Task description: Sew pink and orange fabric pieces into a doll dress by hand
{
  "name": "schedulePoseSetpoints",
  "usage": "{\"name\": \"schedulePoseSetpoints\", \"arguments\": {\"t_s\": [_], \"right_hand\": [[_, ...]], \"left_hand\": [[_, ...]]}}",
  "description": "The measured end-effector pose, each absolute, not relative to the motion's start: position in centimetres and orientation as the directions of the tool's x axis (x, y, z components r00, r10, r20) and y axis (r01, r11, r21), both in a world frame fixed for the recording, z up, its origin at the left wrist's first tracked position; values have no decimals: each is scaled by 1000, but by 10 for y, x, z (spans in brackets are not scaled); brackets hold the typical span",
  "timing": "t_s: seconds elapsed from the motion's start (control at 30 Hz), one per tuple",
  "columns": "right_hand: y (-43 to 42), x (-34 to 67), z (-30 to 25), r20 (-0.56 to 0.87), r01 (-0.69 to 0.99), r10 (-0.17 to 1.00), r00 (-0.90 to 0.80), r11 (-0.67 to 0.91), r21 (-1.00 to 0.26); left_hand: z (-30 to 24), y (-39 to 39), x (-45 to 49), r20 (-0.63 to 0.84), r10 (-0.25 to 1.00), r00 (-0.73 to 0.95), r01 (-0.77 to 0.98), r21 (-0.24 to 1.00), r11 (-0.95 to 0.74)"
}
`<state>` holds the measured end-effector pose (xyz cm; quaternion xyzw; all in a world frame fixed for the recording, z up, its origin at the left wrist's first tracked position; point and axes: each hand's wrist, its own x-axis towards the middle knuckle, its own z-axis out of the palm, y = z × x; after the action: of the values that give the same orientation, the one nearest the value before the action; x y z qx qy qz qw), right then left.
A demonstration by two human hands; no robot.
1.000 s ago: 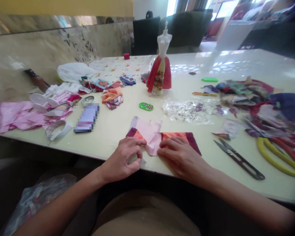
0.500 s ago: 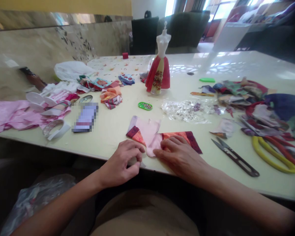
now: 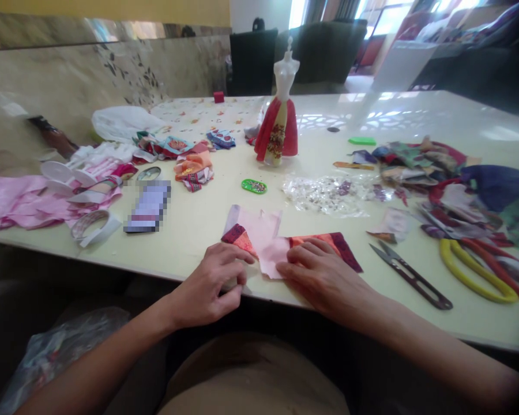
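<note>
A pale pink fabric piece (image 3: 263,233) lies folded over an orange and maroon patterned cloth (image 3: 333,242) at the near edge of the cream table (image 3: 199,219). My left hand (image 3: 211,282) is curled at that edge, its fingers pinched round a small pale scrap beside the cloth's left corner. My right hand (image 3: 320,274) rests flat, fingers stretched out, pressing the pink piece and the patterned cloth down.
Thread snips (image 3: 410,276) lie right of my right hand, yellow and red handled scissors (image 3: 480,265) beyond them. A small mannequin in a red skirt (image 3: 279,124) stands mid-table. Fabric scraps (image 3: 450,178) pile at right, pink cloth (image 3: 21,202) and tape rolls (image 3: 93,225) at left, a phone (image 3: 149,207) between.
The patterned cloth and pink piece have shifted slightly right under my right hand. My left hand stays curled at the table edge.
</note>
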<state>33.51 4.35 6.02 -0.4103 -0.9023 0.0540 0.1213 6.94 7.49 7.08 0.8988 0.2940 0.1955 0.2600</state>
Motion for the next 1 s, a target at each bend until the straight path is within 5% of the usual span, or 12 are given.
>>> {"name": "schedulePoseSetpoints", "arguments": {"t_s": [0.23, 0.47, 0.67, 1.0], "right_hand": [[49, 333, 65, 115, 730, 763, -637, 644, -230], [50, 331, 67, 108, 726, 766, -634, 637, -260], [50, 332, 68, 121, 717, 759, -640, 646, -263], [74, 312, 75, 322, 688, 719, -616, 690, -224]], "left_hand": [[72, 105, 57, 236, 830, 506, 554, 648, -522], [63, 128, 70, 146, 853, 501, 543, 715, -441], [59, 122, 54, 156, 806, 571, 401, 804, -439], [65, 109, 23, 190, 582, 791, 345, 646, -680]]}}
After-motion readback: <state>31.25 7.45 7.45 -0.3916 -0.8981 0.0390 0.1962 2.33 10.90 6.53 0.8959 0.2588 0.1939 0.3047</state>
